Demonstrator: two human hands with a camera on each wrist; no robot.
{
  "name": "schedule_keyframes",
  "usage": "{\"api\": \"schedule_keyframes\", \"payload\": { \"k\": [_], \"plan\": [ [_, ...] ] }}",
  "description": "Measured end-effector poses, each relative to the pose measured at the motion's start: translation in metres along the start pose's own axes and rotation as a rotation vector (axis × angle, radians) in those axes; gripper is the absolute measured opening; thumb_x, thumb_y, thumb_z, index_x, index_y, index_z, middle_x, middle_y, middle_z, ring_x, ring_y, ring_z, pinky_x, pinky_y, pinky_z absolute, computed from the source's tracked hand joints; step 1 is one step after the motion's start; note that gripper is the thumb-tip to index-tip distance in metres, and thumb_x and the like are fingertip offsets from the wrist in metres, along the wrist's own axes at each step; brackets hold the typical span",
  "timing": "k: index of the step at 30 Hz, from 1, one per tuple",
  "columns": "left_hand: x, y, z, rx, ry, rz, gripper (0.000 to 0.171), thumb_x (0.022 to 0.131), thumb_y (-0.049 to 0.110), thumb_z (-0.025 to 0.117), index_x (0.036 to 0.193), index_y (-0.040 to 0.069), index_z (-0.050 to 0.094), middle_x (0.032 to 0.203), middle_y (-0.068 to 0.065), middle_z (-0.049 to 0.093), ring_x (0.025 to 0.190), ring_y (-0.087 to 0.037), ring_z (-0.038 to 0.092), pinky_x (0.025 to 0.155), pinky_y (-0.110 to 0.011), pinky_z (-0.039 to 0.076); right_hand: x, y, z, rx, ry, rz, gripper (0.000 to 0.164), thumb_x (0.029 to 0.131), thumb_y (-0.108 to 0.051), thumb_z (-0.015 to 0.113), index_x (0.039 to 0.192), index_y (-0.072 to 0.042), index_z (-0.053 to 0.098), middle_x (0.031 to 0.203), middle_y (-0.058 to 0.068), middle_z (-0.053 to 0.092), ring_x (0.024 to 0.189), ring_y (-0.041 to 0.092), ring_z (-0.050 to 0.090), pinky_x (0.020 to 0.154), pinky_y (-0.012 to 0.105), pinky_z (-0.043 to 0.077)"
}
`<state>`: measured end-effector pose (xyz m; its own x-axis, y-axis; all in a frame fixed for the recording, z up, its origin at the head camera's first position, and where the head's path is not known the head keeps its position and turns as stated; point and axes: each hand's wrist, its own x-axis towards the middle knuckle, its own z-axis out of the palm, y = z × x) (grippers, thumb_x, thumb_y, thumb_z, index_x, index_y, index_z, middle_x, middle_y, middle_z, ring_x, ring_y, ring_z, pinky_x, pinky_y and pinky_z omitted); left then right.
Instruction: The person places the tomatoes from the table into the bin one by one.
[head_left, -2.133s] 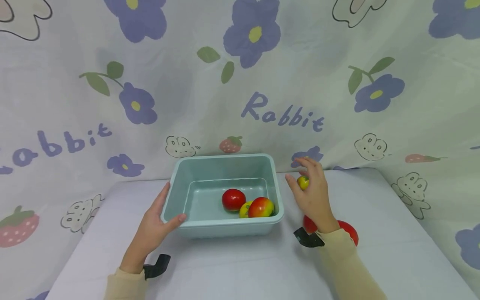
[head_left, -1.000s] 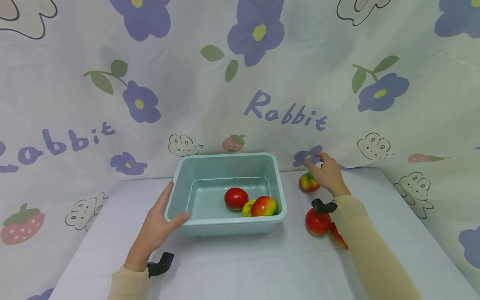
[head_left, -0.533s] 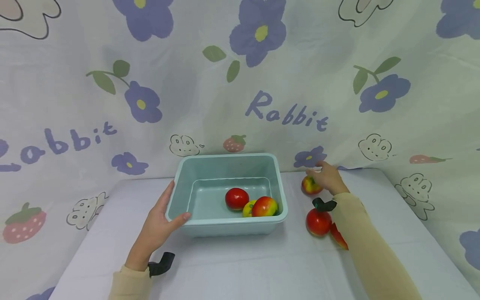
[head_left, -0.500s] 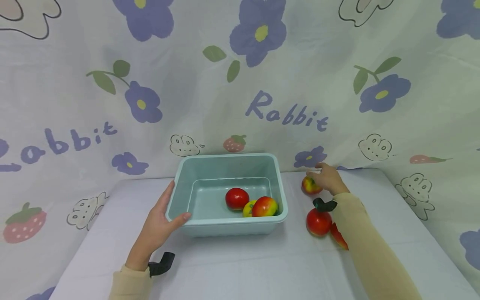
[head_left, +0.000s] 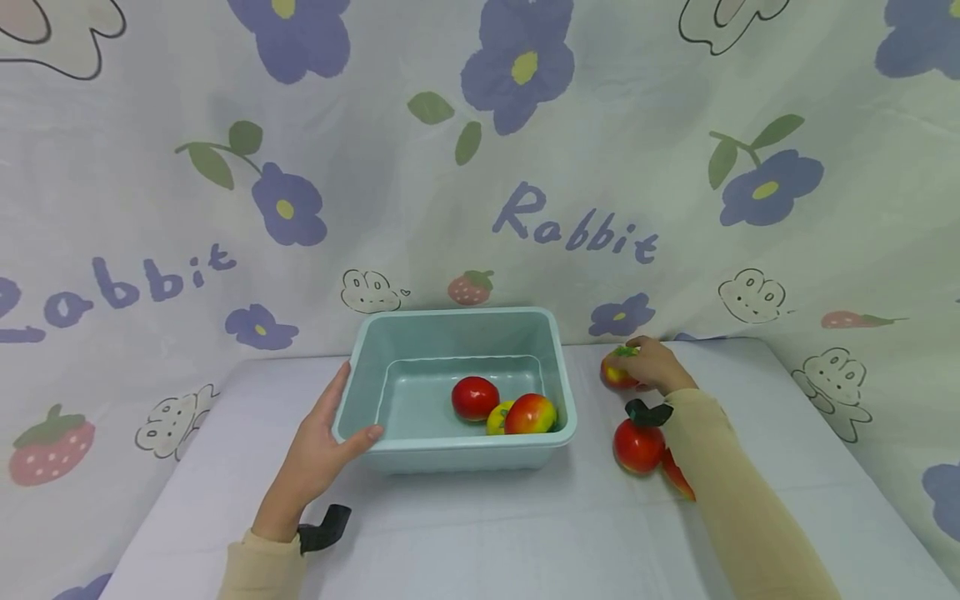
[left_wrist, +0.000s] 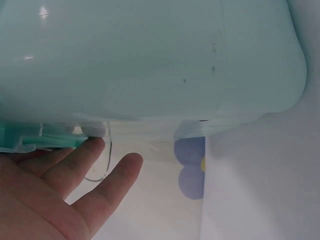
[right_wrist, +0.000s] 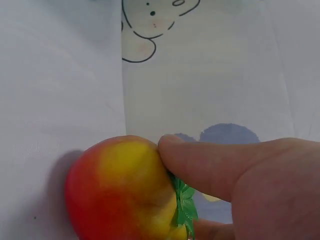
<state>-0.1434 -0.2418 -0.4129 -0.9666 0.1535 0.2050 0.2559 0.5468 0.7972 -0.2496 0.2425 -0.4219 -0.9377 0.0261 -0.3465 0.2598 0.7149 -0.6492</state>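
Observation:
A pale blue-green plastic bin [head_left: 457,460] stands on the white table. My left hand [head_left: 311,454] rests at its near left corner, thumb across the front rim and fingers along the side. In the left wrist view the fingers [left_wrist: 117,185] are nearly straight just below the bin's wall [left_wrist: 150,60]. At the table's back right, my right hand [head_left: 660,367] pinches a red-and-yellow fruit [head_left: 609,375] with a leafy green top [right_wrist: 185,205]. The right wrist view shows the thumb [right_wrist: 200,162] against that fruit's side; the other fingers are mostly hidden. The fruit touches the tablecloth.
Inside the bin lie a red fruit [head_left: 475,398], a yellow one [head_left: 496,419] and a red-and-yellow one [head_left: 530,414]. Nearer me on the right sit a red round fruit [head_left: 638,447] and a red pointed piece [head_left: 677,475], partly behind my sleeve. A printed cloth [head_left: 390,192] hangs behind.
My right hand has moved right from beside the bin, then down onto the red-and-yellow fruit, and its fingers have closed in. The left hand and the bin have kept their places.

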Motion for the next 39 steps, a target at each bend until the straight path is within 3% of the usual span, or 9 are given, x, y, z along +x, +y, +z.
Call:
{"api": "schedule_keyframes", "payload": {
  "k": [6, 16, 24, 39],
  "plan": [
    [0.0, 0.0, 0.0, 0.008, 0.002, 0.004, 0.099, 0.089, 0.026, 0.075, 0.163, 0.012, 0.011, 0.164, -0.019, 0.02, 0.143, -0.047, 0.028, 0.106, -0.073, 0.029, -0.001, 0.0, 0.0, -0.034, 0.017, 0.008, 0.077, 0.096, -0.044, 0.061, 0.15, 0.004, 0.034, 0.142, 0.033, 0.044, 0.122, 0.047, 0.047, 0.099, 0.061, 0.046],
    [0.001, 0.005, -0.001, 0.016, 0.001, 0.001, 0.099, 0.089, 0.026, 0.075, 0.163, 0.011, 0.012, 0.165, -0.019, 0.019, 0.145, -0.047, 0.026, 0.108, -0.072, 0.028, -0.01, -0.004, -0.001, -0.014, 0.088, -0.072, 0.078, 0.097, -0.045, 0.06, 0.152, 0.002, 0.032, 0.141, 0.032, 0.046, 0.117, 0.044, 0.054, 0.096, 0.056, 0.05],
    [0.0, 0.001, 0.001, 0.001, 0.004, 0.001, 0.098, 0.089, 0.024, 0.075, 0.162, 0.009, 0.012, 0.165, -0.019, 0.019, 0.144, -0.046, 0.027, 0.108, -0.072, 0.028, -0.024, -0.017, -0.002, 0.037, 0.152, -0.092, 0.079, 0.095, -0.047, 0.063, 0.154, -0.004, 0.032, 0.147, 0.028, 0.042, 0.128, 0.048, 0.043, 0.102, 0.063, 0.044],
    [-0.001, 0.001, 0.0, -0.003, 0.001, -0.002, 0.098, 0.089, 0.025, 0.075, 0.163, 0.012, 0.012, 0.166, -0.017, 0.018, 0.146, -0.045, 0.024, 0.108, -0.073, 0.026, -0.048, -0.036, 0.003, 0.096, 0.249, -0.203, 0.073, 0.095, -0.042, 0.066, 0.152, -0.007, 0.038, 0.145, 0.027, 0.045, 0.122, 0.043, 0.048, 0.101, 0.057, 0.046]
  ]
}}
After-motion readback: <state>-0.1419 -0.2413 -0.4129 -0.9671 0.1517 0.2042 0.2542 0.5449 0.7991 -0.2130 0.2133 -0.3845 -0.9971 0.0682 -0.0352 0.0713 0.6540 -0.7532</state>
